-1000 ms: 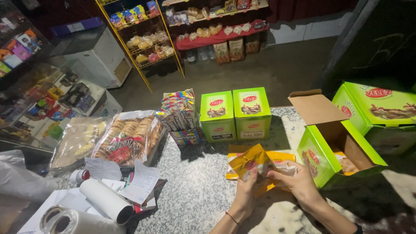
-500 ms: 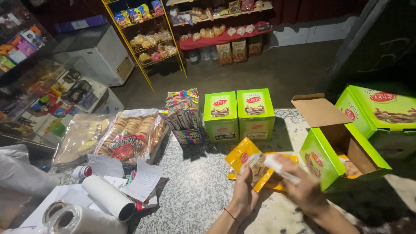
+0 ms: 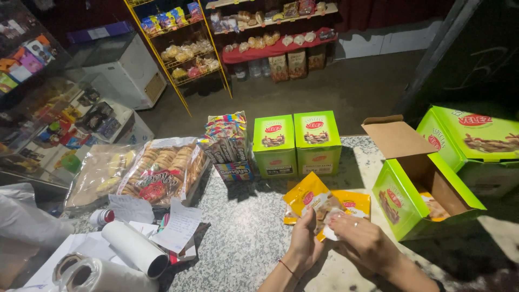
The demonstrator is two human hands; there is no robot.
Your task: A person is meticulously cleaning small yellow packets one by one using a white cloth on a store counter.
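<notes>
My left hand and my right hand both grip a yellow snack packet just above a speckled stone counter. More yellow packets lie flat under it. Right of my hands stands an open green carton with its flap up and one packet inside. Two closed green boxes stand side by side behind the packets.
A bag of biscuits, a striped candy display box and paper slips lie to the left, with plastic bag rolls at the near left. Another green carton sits far right. Snack shelves stand beyond the counter.
The top packet has shifted slightly left and tilted as both hands worked on it; my right hand has come back down onto it.
</notes>
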